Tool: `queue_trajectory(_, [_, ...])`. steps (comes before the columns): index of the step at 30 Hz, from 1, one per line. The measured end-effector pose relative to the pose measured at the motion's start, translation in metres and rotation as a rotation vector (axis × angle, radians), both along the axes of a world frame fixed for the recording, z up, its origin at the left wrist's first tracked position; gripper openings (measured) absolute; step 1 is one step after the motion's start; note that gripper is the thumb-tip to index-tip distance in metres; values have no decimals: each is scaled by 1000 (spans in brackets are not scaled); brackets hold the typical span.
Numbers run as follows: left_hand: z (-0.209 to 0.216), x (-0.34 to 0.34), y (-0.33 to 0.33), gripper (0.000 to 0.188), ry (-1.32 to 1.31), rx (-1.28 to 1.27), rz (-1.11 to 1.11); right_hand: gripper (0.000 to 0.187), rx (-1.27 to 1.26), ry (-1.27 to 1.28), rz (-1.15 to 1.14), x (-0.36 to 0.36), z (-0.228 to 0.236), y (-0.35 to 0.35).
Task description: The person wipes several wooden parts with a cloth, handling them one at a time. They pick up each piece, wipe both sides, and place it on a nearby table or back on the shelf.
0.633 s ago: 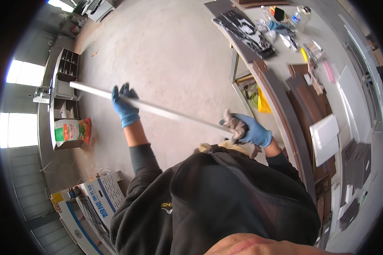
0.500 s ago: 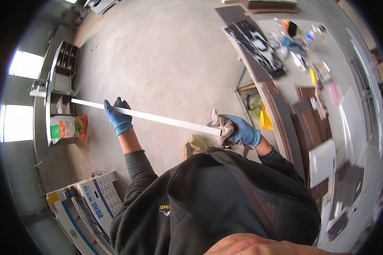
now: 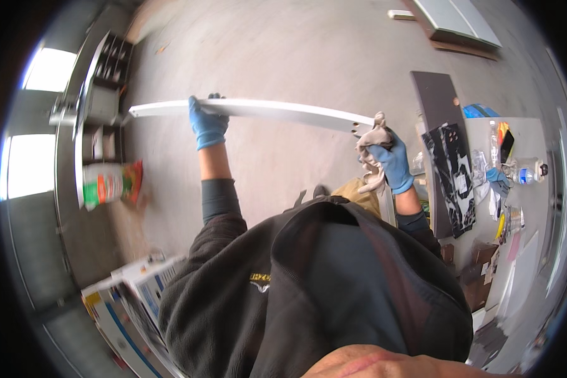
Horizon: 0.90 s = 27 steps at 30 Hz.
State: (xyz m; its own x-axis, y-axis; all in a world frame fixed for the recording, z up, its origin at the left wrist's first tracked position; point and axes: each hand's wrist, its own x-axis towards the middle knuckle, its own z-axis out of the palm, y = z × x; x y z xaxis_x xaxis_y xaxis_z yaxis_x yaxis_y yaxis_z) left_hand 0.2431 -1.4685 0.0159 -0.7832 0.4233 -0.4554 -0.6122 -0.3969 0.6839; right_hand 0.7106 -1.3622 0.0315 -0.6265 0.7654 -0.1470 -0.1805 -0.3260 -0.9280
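A long, narrow white board [image 3: 283, 112] is held up in front of me, lying nearly crosswise, with dark holes near its right end. My left hand [image 3: 207, 125], in a blue glove, is closed on the board left of its middle. At the other end, my right hand [image 3: 395, 162], gloved in blue too, grips a crumpled grey-beige cloth [image 3: 373, 151]. The cloth lies against the board's right end and part of it hangs down. Some of the right fingers are hidden behind the cloth.
To the right, a worktable [image 3: 528, 135] carries dark boards, a black-and-white patterned panel [image 3: 450, 179], a plastic bottle [image 3: 526, 172] and yellow-handled tools. A shelf unit [image 3: 101, 101] and a colourful bag [image 3: 110, 184] stand at left. Stacked panels [image 3: 457, 22] lie at far right.
Both hands have risen farther from my body with the board, the right hand also going right. The board has turned, showing its wider face and holes. My view has swung round.
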Motion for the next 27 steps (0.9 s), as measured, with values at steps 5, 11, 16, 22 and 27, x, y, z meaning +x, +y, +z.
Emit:
queue_trajectory(5, [-18,-67,185,55,40,-12,-277,44,11,36,-150,-46,-15,126])
queue_trajectory(11, [-19,-100,403,52,114,-69,-249,41,-206,78,-252,-98,-26,291])
queue_trajectory(16, [-23,-139,568,49,134,-28,-273,35,-98,46,-414,-138,-39,427])
queue_trajectory(22, [-66,-153,775,46,48,13,-468,33,-160,27,-571,-142,-66,564])
queue_trajectory(27, [-69,-111,946,47,111,8,-587,34,-108,25,-863,-151,-63,663])
